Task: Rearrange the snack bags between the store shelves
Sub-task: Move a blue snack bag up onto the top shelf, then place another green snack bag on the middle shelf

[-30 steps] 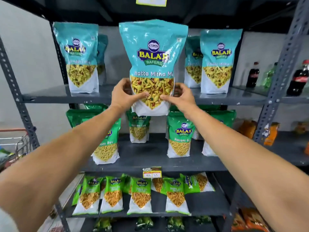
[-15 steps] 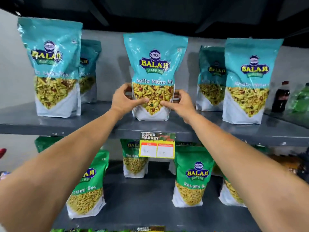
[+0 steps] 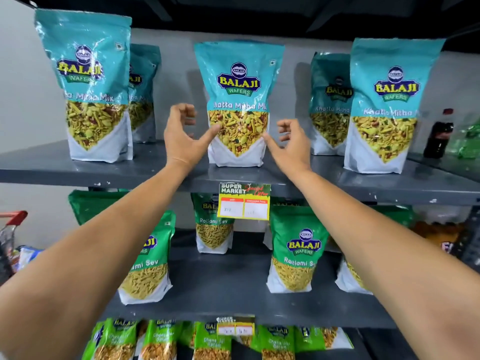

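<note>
A teal Khatta Mitha Mix bag [image 3: 238, 100] stands upright by itself in the middle of the upper grey shelf [image 3: 46, 167]. My left hand [image 3: 183, 136] is just left of it, fingers spread, with the thumb tip at the bag's lower front. My right hand [image 3: 291, 144] is just right of it, fingers apart, holding nothing. More teal bags stand on the same shelf: one at the left [image 3: 91, 87] with another behind it, and two at the right [image 3: 389, 105].
Green Ratlami Sev bags [image 3: 298, 250] stand on the middle shelf [image 3: 220, 284]; small green bags [image 3: 210, 341] fill the shelf below. A yellow price tag [image 3: 244, 201] hangs on the upper shelf edge. Dark bottles [image 3: 439, 133] stand far right. A cart's red handle [image 3: 15, 219] shows at left.
The teal bag was lifted to the upper shelf and set down in both hands. Both hands have now let go of it and opened beside it.
</note>
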### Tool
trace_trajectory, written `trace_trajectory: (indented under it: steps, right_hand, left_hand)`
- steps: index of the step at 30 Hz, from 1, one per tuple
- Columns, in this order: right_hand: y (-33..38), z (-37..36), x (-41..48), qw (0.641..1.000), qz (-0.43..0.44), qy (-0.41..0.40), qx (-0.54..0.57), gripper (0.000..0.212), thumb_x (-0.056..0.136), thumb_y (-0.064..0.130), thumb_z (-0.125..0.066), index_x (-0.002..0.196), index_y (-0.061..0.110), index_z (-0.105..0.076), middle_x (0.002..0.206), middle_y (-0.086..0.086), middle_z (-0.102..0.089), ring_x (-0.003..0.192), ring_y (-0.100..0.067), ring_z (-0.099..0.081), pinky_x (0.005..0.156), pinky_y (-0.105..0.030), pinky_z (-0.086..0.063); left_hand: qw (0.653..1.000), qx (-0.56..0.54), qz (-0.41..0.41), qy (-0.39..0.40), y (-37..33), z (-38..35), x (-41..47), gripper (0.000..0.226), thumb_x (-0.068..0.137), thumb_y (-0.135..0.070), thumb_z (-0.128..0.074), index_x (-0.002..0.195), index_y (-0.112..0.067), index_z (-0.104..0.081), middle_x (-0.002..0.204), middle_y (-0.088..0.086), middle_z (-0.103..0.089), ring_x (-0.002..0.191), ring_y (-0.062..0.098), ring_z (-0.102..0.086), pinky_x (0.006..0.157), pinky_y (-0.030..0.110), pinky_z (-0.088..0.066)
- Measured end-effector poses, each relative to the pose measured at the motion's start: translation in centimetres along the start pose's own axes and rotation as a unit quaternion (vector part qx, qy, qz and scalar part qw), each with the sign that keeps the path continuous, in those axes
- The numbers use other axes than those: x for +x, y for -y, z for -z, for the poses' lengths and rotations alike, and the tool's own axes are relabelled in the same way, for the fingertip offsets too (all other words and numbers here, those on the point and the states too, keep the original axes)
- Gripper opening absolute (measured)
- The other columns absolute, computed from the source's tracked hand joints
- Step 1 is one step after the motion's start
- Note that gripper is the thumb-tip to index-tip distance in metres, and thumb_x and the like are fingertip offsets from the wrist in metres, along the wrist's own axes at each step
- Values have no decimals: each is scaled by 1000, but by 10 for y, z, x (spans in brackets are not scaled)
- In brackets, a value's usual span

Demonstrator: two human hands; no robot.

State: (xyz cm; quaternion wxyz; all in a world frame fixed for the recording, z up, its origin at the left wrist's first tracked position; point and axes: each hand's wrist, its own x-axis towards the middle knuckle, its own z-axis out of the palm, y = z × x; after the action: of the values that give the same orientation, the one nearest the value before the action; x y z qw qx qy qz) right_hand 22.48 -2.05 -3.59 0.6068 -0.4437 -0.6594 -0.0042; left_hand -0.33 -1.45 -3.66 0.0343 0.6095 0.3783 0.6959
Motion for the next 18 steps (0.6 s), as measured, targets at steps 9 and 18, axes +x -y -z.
trace_trajectory:
  steps: [9,18]
  right_hand:
    - [47,27,-132,991,71,51,-99,13,82,21,-57,93,14,-54,97,-6,-56,92,-26,-52,71,-35,-38]
    - [15,-10,-295,971,-67,213,-85,38,75,24,-70,106,14,-50,109,-10,-54,100,-31,-54,82,-50,-49]
  left_hand:
    - [997,68,-21,41,-33,59,-139,49,76,-33,-77,112,-8,-55,105,-1,-61,93,14,-61,80,32,-52]
    - [980,127,122,94,37,126,-269,57,75,-37,-74,116,-2,-51,110,13,-59,100,26,-57,90,36,-47]
